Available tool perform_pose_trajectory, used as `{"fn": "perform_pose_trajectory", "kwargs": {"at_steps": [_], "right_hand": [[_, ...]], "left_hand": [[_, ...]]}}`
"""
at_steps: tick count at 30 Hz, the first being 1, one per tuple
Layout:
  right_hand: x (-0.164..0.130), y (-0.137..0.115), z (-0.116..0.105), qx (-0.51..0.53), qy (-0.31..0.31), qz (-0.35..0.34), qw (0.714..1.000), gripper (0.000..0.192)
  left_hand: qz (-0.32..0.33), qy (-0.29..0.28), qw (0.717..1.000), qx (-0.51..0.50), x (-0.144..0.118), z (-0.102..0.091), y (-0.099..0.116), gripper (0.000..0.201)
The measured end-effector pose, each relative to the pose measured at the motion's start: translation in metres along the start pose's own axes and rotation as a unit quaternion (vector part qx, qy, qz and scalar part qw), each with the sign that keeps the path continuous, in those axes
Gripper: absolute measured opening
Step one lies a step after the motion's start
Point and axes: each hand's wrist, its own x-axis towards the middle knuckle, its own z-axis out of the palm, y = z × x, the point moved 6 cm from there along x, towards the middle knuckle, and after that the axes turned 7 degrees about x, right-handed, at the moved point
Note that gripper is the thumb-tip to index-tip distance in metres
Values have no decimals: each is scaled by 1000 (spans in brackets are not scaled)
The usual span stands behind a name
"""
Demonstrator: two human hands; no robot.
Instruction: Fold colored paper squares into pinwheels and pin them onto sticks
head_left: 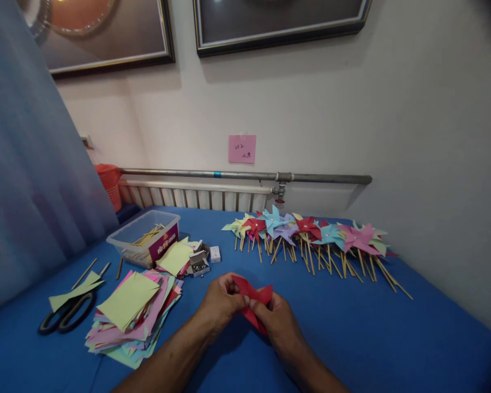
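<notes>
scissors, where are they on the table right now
In the head view the black-handled scissors lie at the table's far left, partly under a green paper strip, left of the coloured paper stack.

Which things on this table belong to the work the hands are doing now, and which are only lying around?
In the work:
- red paper, held by left hand and right hand
- stack of coloured paper squares
- finished pinwheels
- clear box of wooden sticks
- small box of pins

Lying about:
- scissors
- orange basket
- pink note on the wall

Bare cloth [352, 327] rt; paper stack [133, 316] crowding lft.
</notes>
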Motion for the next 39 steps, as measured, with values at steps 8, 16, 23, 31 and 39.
{"fn": "perform_pose_trajectory", "kwargs": {"at_steps": [8, 16, 23, 31, 39], "right_hand": [[-1, 1, 2, 34, -28, -2, 999, 39], [-3, -5, 9, 72, -59, -20, 996, 44], [0, 1, 4, 61, -19, -2, 998, 38], [0, 0, 4, 51, 6, 10, 999, 33], [3, 6, 1, 22, 0, 7, 1000, 35]], "left_hand": [[-7, -14, 1000, -7, -3, 3, 3, 24], [8, -1, 1000, -6, 0, -1, 4, 23], [-19, -3, 1000, -5, -3, 2, 4, 22], [-16, 5, 1000, 2, -6, 5, 9, 21], [1, 7, 1000, 16, -4, 2, 8, 19]]}}
